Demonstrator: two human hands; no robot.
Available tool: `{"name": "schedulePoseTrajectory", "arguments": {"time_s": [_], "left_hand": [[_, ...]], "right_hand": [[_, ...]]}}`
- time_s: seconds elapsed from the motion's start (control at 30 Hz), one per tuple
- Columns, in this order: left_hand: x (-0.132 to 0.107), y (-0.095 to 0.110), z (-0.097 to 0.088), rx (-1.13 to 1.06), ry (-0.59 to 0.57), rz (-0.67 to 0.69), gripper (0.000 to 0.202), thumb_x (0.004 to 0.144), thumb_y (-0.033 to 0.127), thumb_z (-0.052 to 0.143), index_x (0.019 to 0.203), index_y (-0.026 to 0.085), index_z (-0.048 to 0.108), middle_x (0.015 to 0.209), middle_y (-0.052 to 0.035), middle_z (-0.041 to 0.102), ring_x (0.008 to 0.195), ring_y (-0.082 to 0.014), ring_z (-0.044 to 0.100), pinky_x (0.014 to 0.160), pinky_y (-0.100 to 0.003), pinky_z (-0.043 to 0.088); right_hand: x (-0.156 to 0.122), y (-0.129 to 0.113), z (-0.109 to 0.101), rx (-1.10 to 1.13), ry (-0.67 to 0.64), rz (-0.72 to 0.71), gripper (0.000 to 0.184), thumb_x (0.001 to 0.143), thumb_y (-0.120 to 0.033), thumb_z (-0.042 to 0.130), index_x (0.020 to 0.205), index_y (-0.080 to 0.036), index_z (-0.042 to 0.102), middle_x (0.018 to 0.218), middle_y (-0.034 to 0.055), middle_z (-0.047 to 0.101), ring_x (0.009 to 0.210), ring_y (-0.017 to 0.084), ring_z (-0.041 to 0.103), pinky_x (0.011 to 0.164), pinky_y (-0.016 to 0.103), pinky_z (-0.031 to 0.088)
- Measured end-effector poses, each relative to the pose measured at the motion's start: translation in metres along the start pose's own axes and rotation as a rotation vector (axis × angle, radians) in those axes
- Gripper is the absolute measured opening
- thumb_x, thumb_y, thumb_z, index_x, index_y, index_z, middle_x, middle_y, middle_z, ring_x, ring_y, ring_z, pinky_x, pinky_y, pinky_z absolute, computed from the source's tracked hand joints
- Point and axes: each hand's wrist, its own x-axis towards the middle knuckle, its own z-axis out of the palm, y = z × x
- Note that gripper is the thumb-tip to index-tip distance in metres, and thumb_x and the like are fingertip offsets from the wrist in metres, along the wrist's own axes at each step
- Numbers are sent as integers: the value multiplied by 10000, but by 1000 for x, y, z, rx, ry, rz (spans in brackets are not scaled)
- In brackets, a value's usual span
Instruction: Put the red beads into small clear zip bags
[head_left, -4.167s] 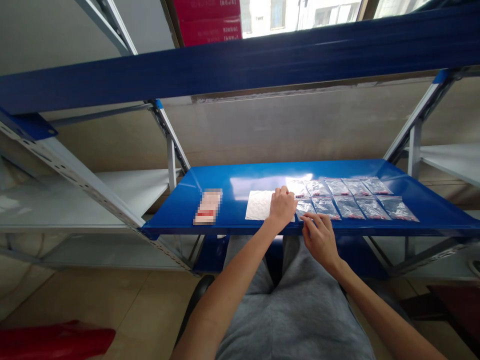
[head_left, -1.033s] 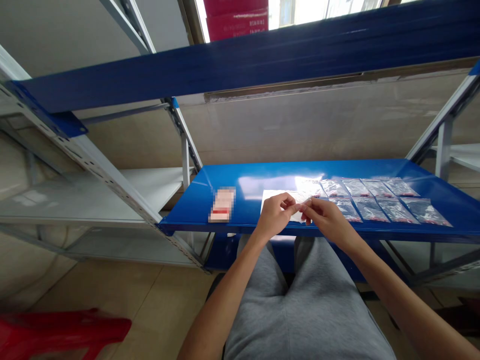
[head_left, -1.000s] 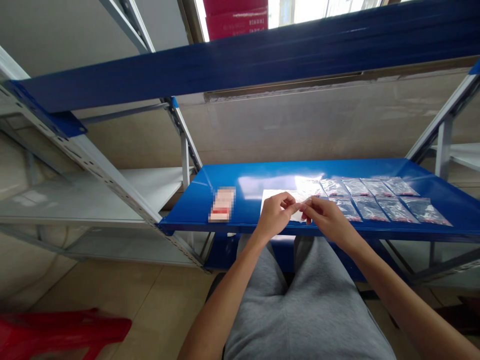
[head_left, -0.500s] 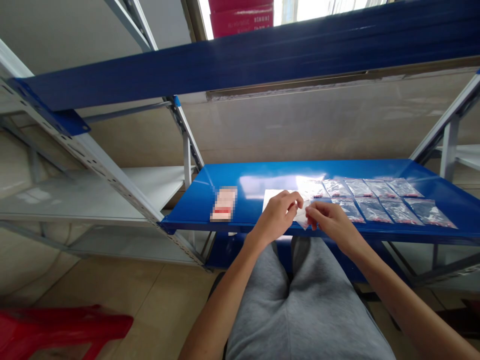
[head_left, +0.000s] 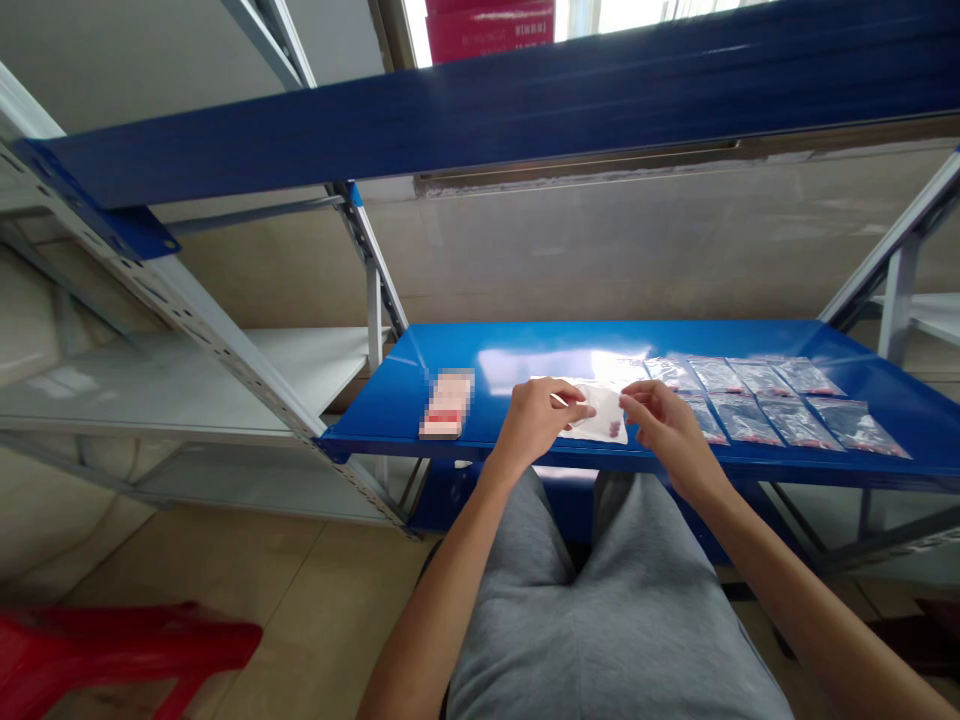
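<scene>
My left hand (head_left: 536, 420) and my right hand (head_left: 664, 422) together pinch a small clear plastic bag (head_left: 604, 412) by its two upper corners, just above the front of the blue shelf (head_left: 517, 345). Small reddish pieces sit in the bag's lower right corner. A white sheet lies on the shelf behind the bag, mostly hidden by it. To the right, several more small clear bags (head_left: 757, 400) with red contents lie in two rows on the shelf.
A small pinkish packet (head_left: 448, 404) lies on the shelf to the left. A blue beam (head_left: 480, 110) crosses overhead with red boxes (head_left: 487, 15) above it. Grey shelving (head_left: 150, 385) stands at left. A red stool (head_left: 112, 660) is on the floor.
Both hands came off the shelf, took up one small bag and spread it between them; it now hangs flatter and slightly further left. The view shifted a little.
</scene>
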Motion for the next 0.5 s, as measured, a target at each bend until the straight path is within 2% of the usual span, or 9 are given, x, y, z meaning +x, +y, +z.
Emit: {"name": "schedulePoseTrajectory", "arguments": {"time_s": [0.07, 0.13, 0.23, 0.33, 0.43, 0.5], "left_hand": [[1, -1, -5, -66, 35, -33, 187, 731, 252, 859, 843, 138, 763, 866, -58, 767, 652, -139, 704, 536, -201, 551], [3, -1, -8, -100, 47, -50, 221, 713, 282, 870, 835, 134, 759, 878, -64, 768, 658, -139, 703, 533, -199, 556], [5, -3, -11, -87, 48, -65, 253, 693, 318, 877, 824, 136, 759, 866, -62, 767, 653, -137, 697, 537, -196, 551], [6, -6, -13, -42, 33, -73, 250, 689, 325, 873, 814, 141, 760, 798, -40, 750, 642, -137, 694, 551, -193, 537], [7, -11, -14, -18, 13, -83, 223, 692, 296, 866, 812, 142, 759, 748, -23, 731, 606, -124, 685, 554, -188, 513], [7, -14, -13, -29, 26, -89, 208, 695, 275, 862, 816, 141, 758, 725, -19, 725, 576, -114, 675, 557, -190, 505]], "right_hand": [[6, 10, -4, 81, 29, 109, 402, 831, -508, 732, 1103, -224, 647, 974, 59, 691, 867, 201, 658, 579, 247, 451], [10, 17, -4, 250, -47, 231, 428, 812, -483, 769, 1145, -240, 652, 1029, 58, 703, 909, 206, 676, 618, 255, 499], [11, 21, -1, 515, -205, 359, 390, 773, -441, 830, 1072, -234, 690, 1027, 52, 726, 903, 200, 706, 693, 281, 563], [9, 20, 6, 603, -292, 380, 345, 730, -388, 884, 978, -203, 730, 948, 54, 751, 838, 172, 724, 686, 241, 572], [9, 23, 11, 599, -248, 342, 337, 671, -337, 933, 913, -186, 754, 871, 39, 753, 770, 134, 716, 665, 192, 573], [9, 29, 13, 594, -216, 336, 344, 633, -339, 954, 870, -182, 760, 848, 38, 749, 766, 138, 715, 710, 206, 600]]}}
